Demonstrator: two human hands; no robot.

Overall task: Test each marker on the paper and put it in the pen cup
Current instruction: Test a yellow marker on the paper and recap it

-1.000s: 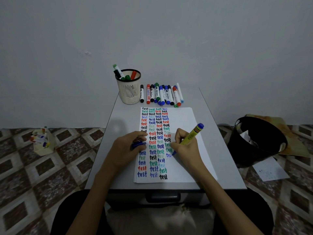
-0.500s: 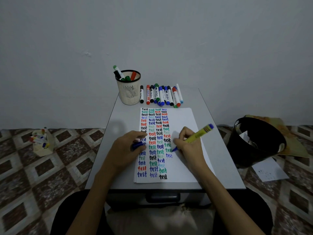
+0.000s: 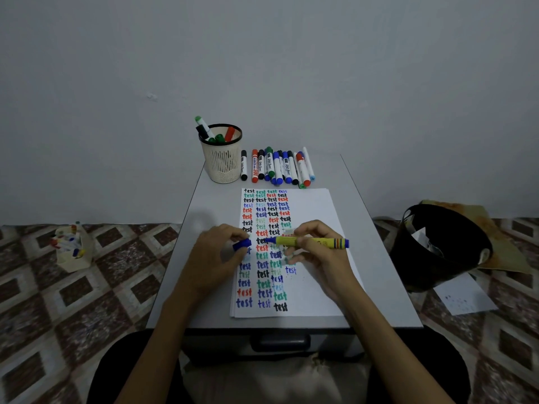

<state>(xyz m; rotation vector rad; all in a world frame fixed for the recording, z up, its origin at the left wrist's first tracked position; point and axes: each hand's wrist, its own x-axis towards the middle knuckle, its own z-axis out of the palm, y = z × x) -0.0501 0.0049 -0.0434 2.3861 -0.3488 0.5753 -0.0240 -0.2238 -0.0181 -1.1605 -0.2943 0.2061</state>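
A white sheet of paper lies on the small grey table, covered in rows of the word "test" in several colours. My right hand grips a yellow marker with a blue tip, held level above the paper, tip pointing left. My left hand pinches its blue cap, a short gap from the tip. A cream mesh pen cup stands at the table's back left and holds several markers. A row of several markers lies to the right of the cup.
A black bin stands on the patterned floor right of the table, with loose paper beside it. A small cream holder with markers sits on the floor at the left. A grey wall rises right behind the table.
My right hand lifted the yellow marker off the paper and turned it level, tip toward my left hand. The left hand raised the blue cap to face the tip.
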